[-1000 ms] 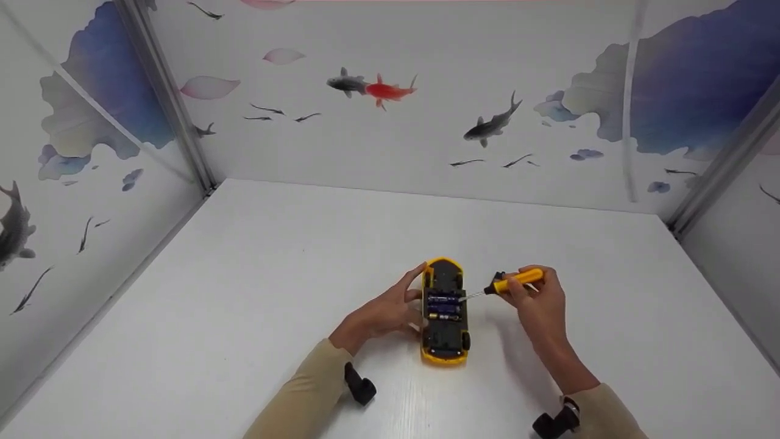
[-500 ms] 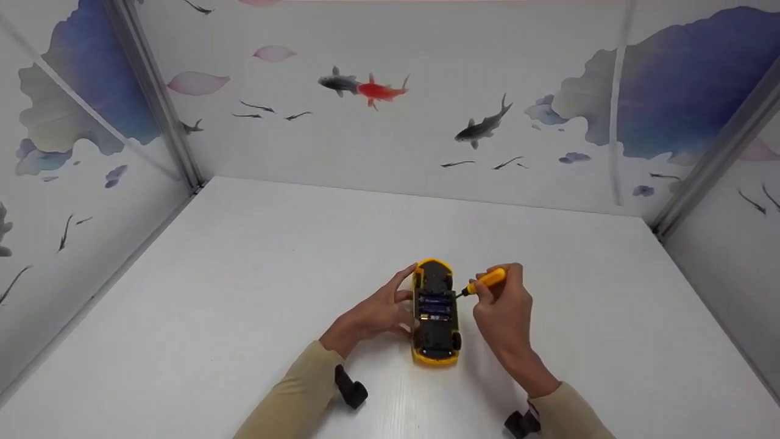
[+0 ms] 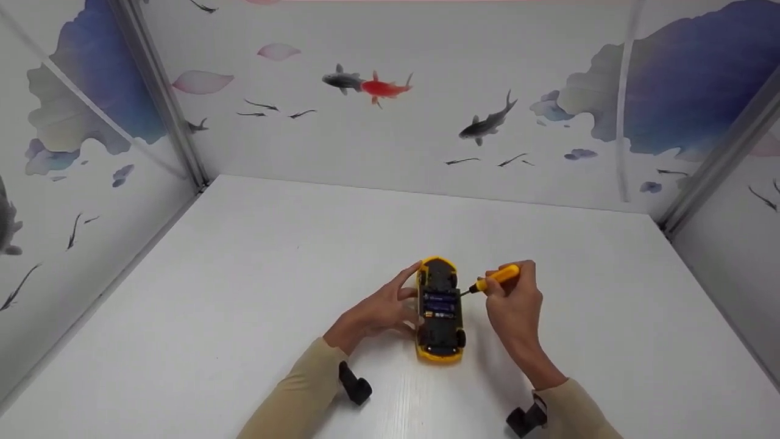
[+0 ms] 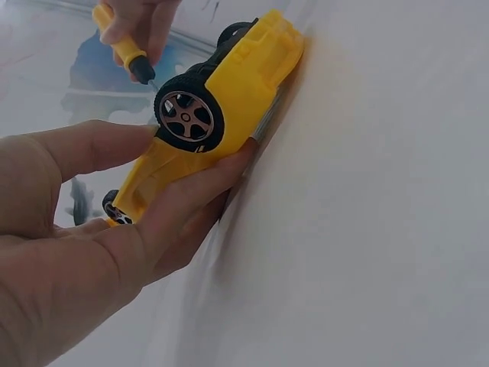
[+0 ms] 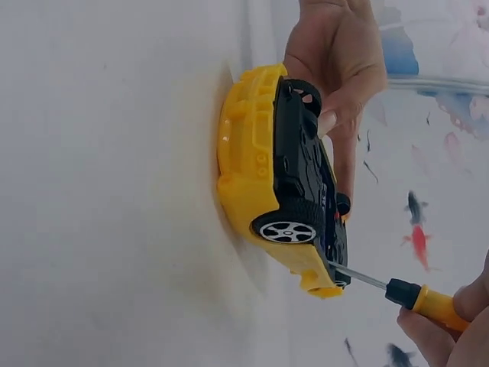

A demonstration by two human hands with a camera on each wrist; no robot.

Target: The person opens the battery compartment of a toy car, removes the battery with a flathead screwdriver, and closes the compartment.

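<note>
A yellow toy car (image 3: 440, 339) lies upside down on the white table, its black underside facing up. Several blue batteries (image 3: 439, 302) sit in a bay in the middle of that underside. My left hand (image 3: 379, 310) grips the car along its left side; in the left wrist view the thumb (image 4: 107, 145) lies by a wheel (image 4: 188, 119), with fingers against the yellow body. Between the fingers and thumb of my right hand (image 3: 518, 311) is a yellow-handled screwdriver (image 3: 501, 276). Its metal shaft (image 5: 359, 276) reaches the car's right edge beside the bay; the exact tip contact is hard to see.
A white table (image 3: 292, 244) spreads around the car. Behind it stands a white wall (image 3: 396, 146) printed with fish, and side panels meet it at metal posts (image 3: 161, 91). Black wrist cameras (image 3: 355, 384) sit on both sleeves.
My right hand has come left, nearer the car, with the screwdriver, whose shaft now shows shorter in the head view. The left hand keeps its hold on the car. The head view has shifted slightly.
</note>
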